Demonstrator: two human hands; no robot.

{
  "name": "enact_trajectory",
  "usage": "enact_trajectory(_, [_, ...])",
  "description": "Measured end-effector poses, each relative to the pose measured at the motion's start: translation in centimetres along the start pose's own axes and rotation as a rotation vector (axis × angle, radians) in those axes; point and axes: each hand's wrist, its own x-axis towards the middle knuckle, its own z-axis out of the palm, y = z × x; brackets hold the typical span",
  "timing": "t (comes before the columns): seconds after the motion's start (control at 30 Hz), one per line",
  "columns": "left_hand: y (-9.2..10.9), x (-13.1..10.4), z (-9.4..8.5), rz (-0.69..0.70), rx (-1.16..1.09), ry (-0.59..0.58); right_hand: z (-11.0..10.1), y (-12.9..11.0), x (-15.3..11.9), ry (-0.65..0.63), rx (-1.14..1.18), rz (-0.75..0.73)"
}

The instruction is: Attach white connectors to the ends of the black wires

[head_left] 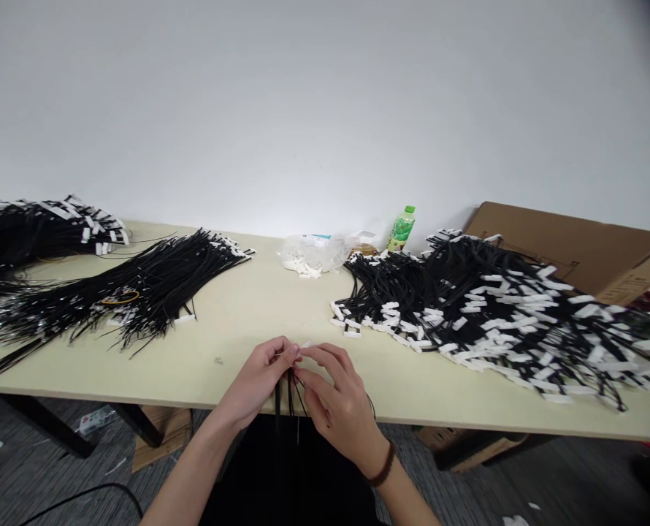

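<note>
My left hand is closed in a pinch at the front edge of the table, its thumb and forefinger on a small white connector that mostly hides behind the fingers. Thin black wires hang down from between my hands toward my lap. My right hand is closed too, with thumb and fingertips pinched on a wire close to the connector. Where the wire enters the connector, my fingertips cover it.
Piles of black wires lie left and right, the right one with many white connectors. At the back are a clear bag of white pieces and a green-capped bottle. A cardboard box stands behind the right pile.
</note>
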Motion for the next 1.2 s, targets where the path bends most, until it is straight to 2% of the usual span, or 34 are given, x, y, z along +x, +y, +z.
enact_trajectory(0.27, [-0.08,-0.08,0.03,0.02,0.04,0.037,0.0,0.02,-0.08,-0.01,-0.016,0.0])
enact_trajectory(1.2, [-0.28,-0.05,0.0,0.022,0.063,0.036,0.06,0.05,-0.12,-0.032,-0.003,0.008])
